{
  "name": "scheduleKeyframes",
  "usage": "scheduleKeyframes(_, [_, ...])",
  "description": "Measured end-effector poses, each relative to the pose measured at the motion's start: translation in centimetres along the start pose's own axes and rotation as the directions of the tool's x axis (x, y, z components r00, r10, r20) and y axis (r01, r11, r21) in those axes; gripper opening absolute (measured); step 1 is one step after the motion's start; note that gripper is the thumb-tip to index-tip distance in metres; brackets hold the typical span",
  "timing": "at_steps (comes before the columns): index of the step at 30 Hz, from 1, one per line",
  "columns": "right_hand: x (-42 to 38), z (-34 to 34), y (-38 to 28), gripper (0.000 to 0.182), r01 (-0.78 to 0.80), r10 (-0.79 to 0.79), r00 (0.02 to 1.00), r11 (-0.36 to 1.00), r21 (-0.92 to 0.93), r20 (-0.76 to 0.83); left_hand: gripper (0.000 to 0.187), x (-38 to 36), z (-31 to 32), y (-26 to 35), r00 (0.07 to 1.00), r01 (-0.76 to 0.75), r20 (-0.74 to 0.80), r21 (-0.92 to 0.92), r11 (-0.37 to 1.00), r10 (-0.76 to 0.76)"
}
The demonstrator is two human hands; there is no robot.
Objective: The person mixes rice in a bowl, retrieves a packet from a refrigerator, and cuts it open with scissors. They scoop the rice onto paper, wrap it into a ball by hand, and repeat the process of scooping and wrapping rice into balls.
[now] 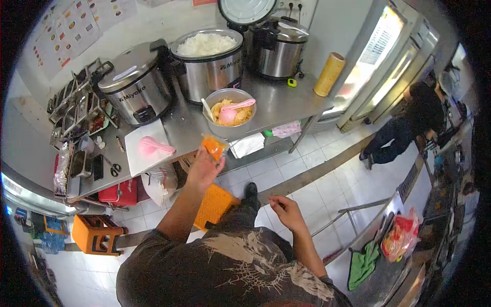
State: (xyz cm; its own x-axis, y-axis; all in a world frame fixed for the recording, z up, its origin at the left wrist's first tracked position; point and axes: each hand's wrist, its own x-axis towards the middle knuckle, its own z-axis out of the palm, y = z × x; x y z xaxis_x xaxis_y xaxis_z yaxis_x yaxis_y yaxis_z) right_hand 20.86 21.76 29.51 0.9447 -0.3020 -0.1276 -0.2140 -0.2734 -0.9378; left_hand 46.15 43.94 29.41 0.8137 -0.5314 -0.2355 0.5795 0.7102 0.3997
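Note:
My left hand (205, 169) grips a small clear plastic packet with orange contents (214, 147) at the front edge of the steel table. Just beyond the packet stands a metal bowl (232, 131) of yellowish rice-like food (224, 111). A pink rice paddle (235, 109) and a white utensil (207, 109) rest in that bowl. Left of my hand, a second pink rice paddle (153, 147) lies on a white cutting board (134, 165). My right hand (288, 213) is held in front of my body over the floor, fingers curled in, with nothing visible in them.
Along the wall stand a lidded rice cooker (134, 92), an open cooker full of white rice (207, 45) and another cooker (279, 48). Scissors (113, 168) lie at the left. Orange stools (97, 233) stand below. A person in dark clothes (409, 120) is bent over at the right.

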Motion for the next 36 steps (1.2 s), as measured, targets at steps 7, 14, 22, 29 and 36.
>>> scheduleKeyframes(7, [17.0, -5.7, -1.8, 0.025, 0.122, -0.094, 0.968, 0.986, -0.110, 0.232, 0.033, 9.7, -0.3, 1.0, 0.999, -0.042, 0.009, -0.048, 0.998, 0.043])
scheduleKeyframes(14, [35.8, -5.4, -6.2, 0.032, 0.659, -0.604, 0.748, 0.633, -0.406, 0.274, 0.029, 12.3, 4.6, 2.7, 0.951, -0.172, -0.230, 0.170, 0.970, 0.209])
scheduleKeyframes(22, [50.0, -0.2, -7.6, 0.038, 0.751, -0.303, 0.651, 0.121, -0.649, 0.696, 0.028, 13.2, 8.9, 2.4, 0.855, -0.209, -0.285, 0.577, 0.790, 0.434])
scheduleKeyframes(29, [52.8, -0.7, -12.4, 0.024, 0.785, -0.647, 0.329, 0.592, 0.181, 0.688, 0.022, 17.9, 11.7, -0.2, 0.733, 0.062, 0.123, 0.967, -0.246, 0.669])
scheduleKeyframes(36, [51.4, -1.5, -11.4, 0.020, 0.761, -0.616, 0.304, 0.616, 0.204, 0.727, 0.012, 22.6, 10.2, -1.8, 0.737, 0.062, 0.280, 0.879, -0.473, 0.616])
